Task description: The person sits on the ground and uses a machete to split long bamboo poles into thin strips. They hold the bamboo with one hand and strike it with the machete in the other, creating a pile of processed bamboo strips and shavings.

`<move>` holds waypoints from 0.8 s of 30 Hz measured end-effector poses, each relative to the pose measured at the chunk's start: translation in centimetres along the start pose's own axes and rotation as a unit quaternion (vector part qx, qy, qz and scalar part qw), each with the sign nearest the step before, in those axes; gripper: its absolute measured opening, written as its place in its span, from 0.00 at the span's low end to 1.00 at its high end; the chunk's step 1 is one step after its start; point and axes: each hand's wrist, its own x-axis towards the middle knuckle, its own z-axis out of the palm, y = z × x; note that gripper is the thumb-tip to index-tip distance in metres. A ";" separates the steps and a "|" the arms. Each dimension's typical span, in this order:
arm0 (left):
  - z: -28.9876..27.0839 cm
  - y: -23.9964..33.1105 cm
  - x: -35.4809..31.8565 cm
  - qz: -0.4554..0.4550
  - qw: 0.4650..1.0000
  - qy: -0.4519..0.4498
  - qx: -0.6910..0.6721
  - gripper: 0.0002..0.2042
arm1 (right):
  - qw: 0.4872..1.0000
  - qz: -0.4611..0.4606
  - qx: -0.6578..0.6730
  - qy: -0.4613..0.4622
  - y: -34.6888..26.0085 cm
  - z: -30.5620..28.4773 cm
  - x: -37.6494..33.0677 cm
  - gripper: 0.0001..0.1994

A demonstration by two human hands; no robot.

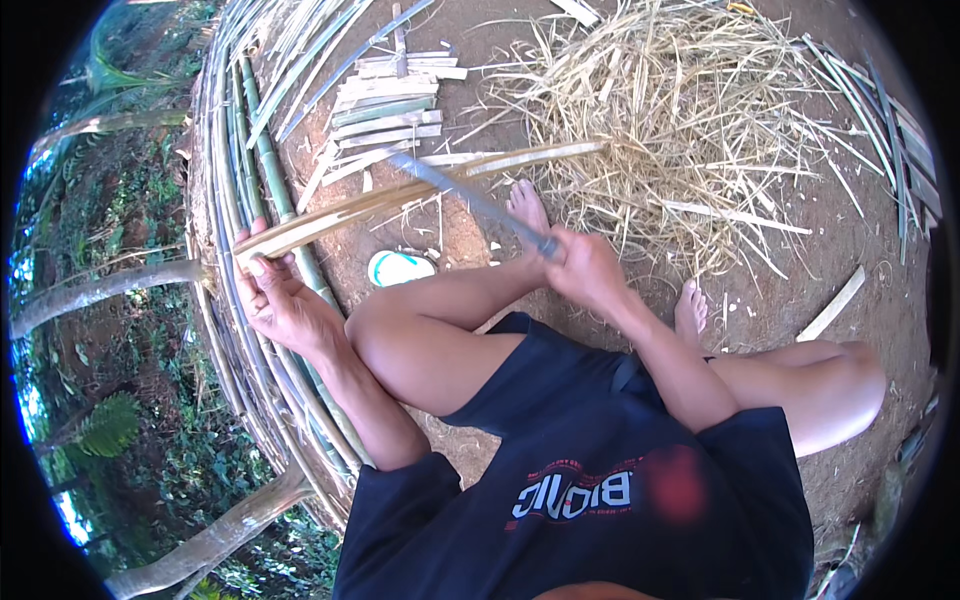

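Observation:
My left hand (288, 308) pinches the near-left end of a long split bamboo strip (345, 210), thumb on one side and fingers on the other. The strip slants up to the right, its far end over a heap of shavings. In my right hand (592, 270) is the handle of a long-bladed knife (480, 206), fingers wrapped round it. Its grey blade points up and left and crosses the strip near the middle. Whether the edge bites into the bamboo cannot be made out.
A large heap of bamboo shavings (660, 130) lies beyond my feet. Cut bamboo slats (388, 120) are stacked far left. Long bamboo poles (265, 160) run along the left edge, with plants beyond. A white, teal-rimmed object (402, 268) sits beside my knee. One loose slat (832, 303) lies at right.

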 end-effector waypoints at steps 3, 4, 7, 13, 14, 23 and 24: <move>0.7 -0.4 0.7 0.016 1.000 0.003 0.002 0.20 | 0.992 0.057 0.007 0.108 4.4 -0.9 1.5 0.12; 0.5 -0.3 0.5 0.023 1.000 0.003 0.016 0.20 | 0.983 0.176 0.050 0.023 5.2 -1.9 1.5 0.10; 0.2 0.2 0.3 0.023 0.999 -0.003 0.040 0.20 | 0.997 0.066 0.005 0.044 3.3 -1.0 0.2 0.09; 0.5 -0.1 0.3 0.028 0.999 0.012 0.031 0.20 | 0.997 0.044 0.047 0.046 3.5 0.0 0.3 0.08; 0.2 -0.1 0.5 0.024 0.999 0.000 0.041 0.20 | 0.995 0.068 0.046 0.061 4.9 -0.1 0.9 0.07; 0.8 0.0 0.3 0.017 1.000 0.010 0.017 0.18 | 0.993 0.090 0.046 0.060 4.4 0.4 1.3 0.11; 0.6 -0.4 0.4 0.017 1.000 0.002 0.018 0.19 | 0.990 0.097 0.032 0.094 8.3 0.9 1.8 0.11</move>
